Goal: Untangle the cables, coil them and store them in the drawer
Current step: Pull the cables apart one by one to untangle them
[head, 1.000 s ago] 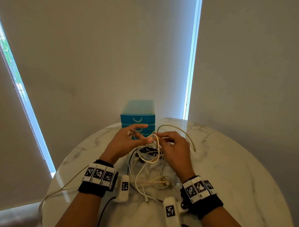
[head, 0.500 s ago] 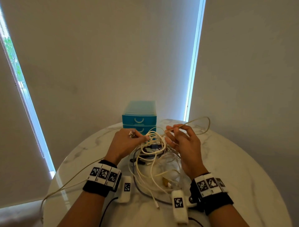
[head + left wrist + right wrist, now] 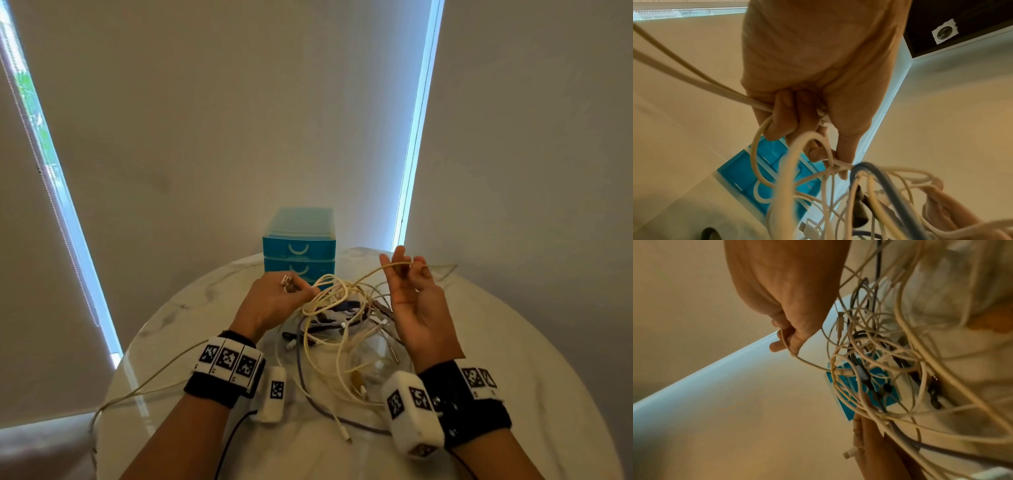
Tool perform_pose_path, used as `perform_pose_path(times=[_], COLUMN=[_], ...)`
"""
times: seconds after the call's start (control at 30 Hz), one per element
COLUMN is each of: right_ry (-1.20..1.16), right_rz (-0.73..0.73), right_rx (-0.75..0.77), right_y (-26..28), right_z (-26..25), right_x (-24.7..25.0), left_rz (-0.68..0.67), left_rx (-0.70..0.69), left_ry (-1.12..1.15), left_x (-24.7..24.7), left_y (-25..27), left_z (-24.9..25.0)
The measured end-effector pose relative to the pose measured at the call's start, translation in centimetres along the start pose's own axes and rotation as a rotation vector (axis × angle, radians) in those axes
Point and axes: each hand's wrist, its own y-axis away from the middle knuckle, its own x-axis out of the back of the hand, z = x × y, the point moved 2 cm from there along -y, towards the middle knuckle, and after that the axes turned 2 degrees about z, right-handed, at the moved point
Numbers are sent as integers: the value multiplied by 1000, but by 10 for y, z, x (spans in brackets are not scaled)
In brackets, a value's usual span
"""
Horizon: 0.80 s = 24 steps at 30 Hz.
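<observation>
Your left hand (image 3: 274,301) is curled around several cream strands at the top of the tangle of cables (image 3: 339,329); in the left wrist view the fingers (image 3: 789,116) close on the strands and one loop hangs below them. Your right hand (image 3: 416,301) is raised with the palm turned to you, and its fingertips pinch a single cream cable (image 3: 376,270), which runs from the tangle up to this hand and continues past it to the right. The tangle is partly lifted between your hands, and the rest lies on the round marble table (image 3: 513,359), with cream, purple and dark cables mixed together. The blue drawer unit (image 3: 299,246) stands at the far edge of the table, just behind the tangle, and the drawers you can see are closed. One more cream cable (image 3: 150,380) goes off the left edge of the table.
</observation>
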Motion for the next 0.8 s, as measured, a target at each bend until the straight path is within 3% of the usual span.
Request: perform_pose_path(times=[0.07, 0.23, 0.33, 0.5, 0.67, 0.8], right_ry=[-15, 527, 461, 166, 289, 565], right_rz=[39, 13, -26, -30, -10, -97], right_rx=[1, -34, -44, -76, 19, 128], right_y=[-2, -3, 3, 10, 6, 12], right_z=[-2, 15, 20, 23, 23, 21], right_x=[7, 6, -3, -5, -1, -7], left_rz=[-4, -86, -181, -293, -251, -285], left_rx=[-11, -160, -227, -181, -122, -195], left_ry=[8, 198, 257, -27, -42, 25], left_x=[-1, 5, 2, -9, 0, 0], left_y=[-1, 4, 13, 11, 7, 12], left_z=[-4, 13, 30, 18, 15, 23])
